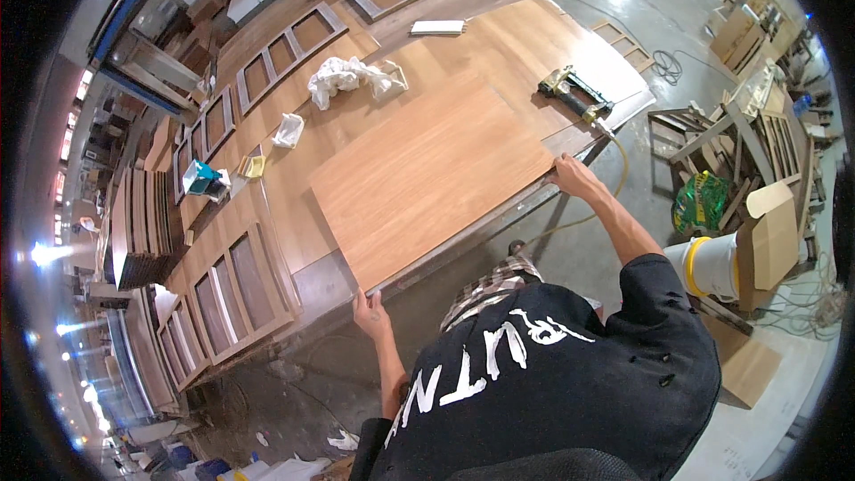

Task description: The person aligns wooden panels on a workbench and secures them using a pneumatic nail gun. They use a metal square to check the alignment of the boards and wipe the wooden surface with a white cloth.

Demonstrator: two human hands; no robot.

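A rectangular light-brown wood panel point(436, 178) lies flat over the work table, its near edge along the table's front. My left hand point(370, 313) grips the panel's near left corner, fingers closed on the edge. At the near right corner my right hand point(575, 176) is closed on the same panel. Both hands' fingertips are partly hidden by the board. To the right, beyond my right hand, a nail gun point(574, 96) with a yellowish air hose rests on the table. Crumpled white plastic sheeting point(347, 80) lies beyond the panel's far left edge.
Grey slatted frames point(289, 49) line the table's far side, and a brown frame point(233, 289) lies left. A teal container point(203, 180) stands near stacked boards point(142, 227). Right of the table are scrap wood point(735, 147), a white bucket point(708, 265) and a hose point(622, 160) hanging down.
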